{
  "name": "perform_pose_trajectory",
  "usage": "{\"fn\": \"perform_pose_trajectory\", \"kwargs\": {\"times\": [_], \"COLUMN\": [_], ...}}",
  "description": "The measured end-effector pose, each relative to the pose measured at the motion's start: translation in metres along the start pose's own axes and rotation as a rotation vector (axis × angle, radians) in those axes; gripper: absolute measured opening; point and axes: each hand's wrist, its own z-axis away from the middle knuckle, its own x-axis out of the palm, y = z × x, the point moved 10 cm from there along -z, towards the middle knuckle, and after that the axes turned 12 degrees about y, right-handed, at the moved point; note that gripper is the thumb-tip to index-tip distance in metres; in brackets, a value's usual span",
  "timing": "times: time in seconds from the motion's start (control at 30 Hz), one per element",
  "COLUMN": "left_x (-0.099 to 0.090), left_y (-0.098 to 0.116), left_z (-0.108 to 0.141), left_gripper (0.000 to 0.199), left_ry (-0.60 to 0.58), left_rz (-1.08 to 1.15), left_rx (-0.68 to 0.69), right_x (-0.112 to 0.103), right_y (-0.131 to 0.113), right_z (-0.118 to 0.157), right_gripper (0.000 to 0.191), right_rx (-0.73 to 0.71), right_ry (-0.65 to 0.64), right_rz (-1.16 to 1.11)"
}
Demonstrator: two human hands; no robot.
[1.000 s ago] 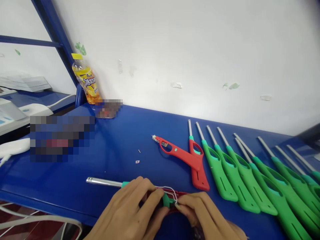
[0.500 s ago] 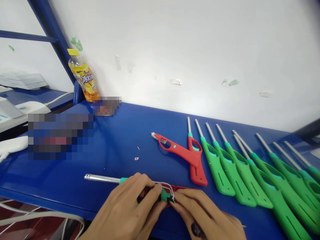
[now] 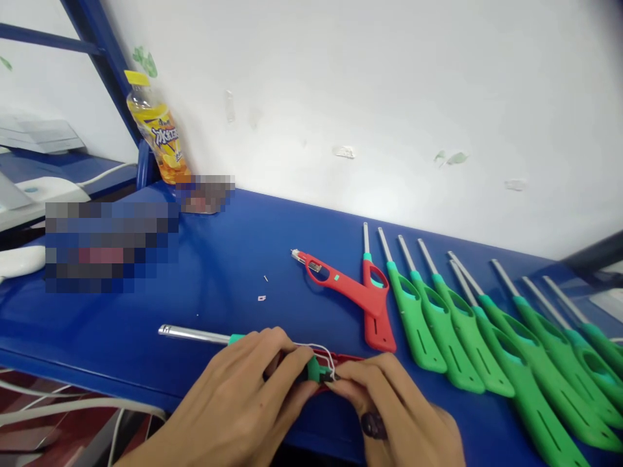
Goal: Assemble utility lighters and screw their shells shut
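Near the table's front edge, my left hand [image 3: 253, 389] is closed around a lighter [image 3: 197, 334] whose metal tube points left. Between the fingertips a green part [image 3: 314, 368] and a thin white wire [image 3: 328, 355] show, with a red shell [image 3: 348, 357] behind them. My right hand [image 3: 389, 402] pinches a small black piece [image 3: 329, 376] at the right end of the green part. A dark object [image 3: 373, 425] sits under its curled fingers. The fingers hide most of the lighter's body.
Behind my hands lie two crossed red lighters [image 3: 378, 331], a small pink piece [image 3: 261, 298] and a tiny pin [image 3: 265, 278]. Several green lighters [image 3: 428, 353] line the right. A drink bottle [image 3: 163, 139] stands at the back left, near blurred items [image 3: 111, 246].
The view has shifted slightly, so the table items appear a little higher and further left. Both hands keep their hold, and the right fingers have bent more at the black piece.
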Motion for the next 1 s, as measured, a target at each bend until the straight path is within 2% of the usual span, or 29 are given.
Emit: {"fn": "perform_pose_trajectory", "kwargs": {"times": [0.13, 0.47, 0.7, 0.9, 1.0], "left_x": [-0.002, -0.006, 0.001, 0.005, 0.007], "left_y": [0.002, 0.006, 0.000, -0.001, -0.006], "left_z": [-0.001, -0.007, -0.001, 0.009, 0.011], "left_gripper": [0.048, 0.051, 0.051, 0.038, 0.036], "left_ry": [0.019, 0.059, 0.024, 0.027, 0.020], "left_rz": [-0.013, 0.018, 0.060, 0.092, 0.138], "left_rx": [0.014, 0.044, -0.014, 0.000, -0.056], "right_x": [-0.001, 0.005, 0.006, 0.006, 0.007], "right_y": [0.001, 0.005, 0.004, -0.001, -0.001], "right_z": [0.000, 0.003, 0.006, 0.008, 0.009], "right_gripper": [0.025, 0.028, 0.027, 0.030, 0.029], "right_rx": [0.016, 0.036, -0.056, -0.206, -0.223], "right_ry": [0.011, -0.072, -0.091, -0.103, -0.113], "right_rz": [-0.025, -0.091, -0.019, 0.091, 0.093]}}
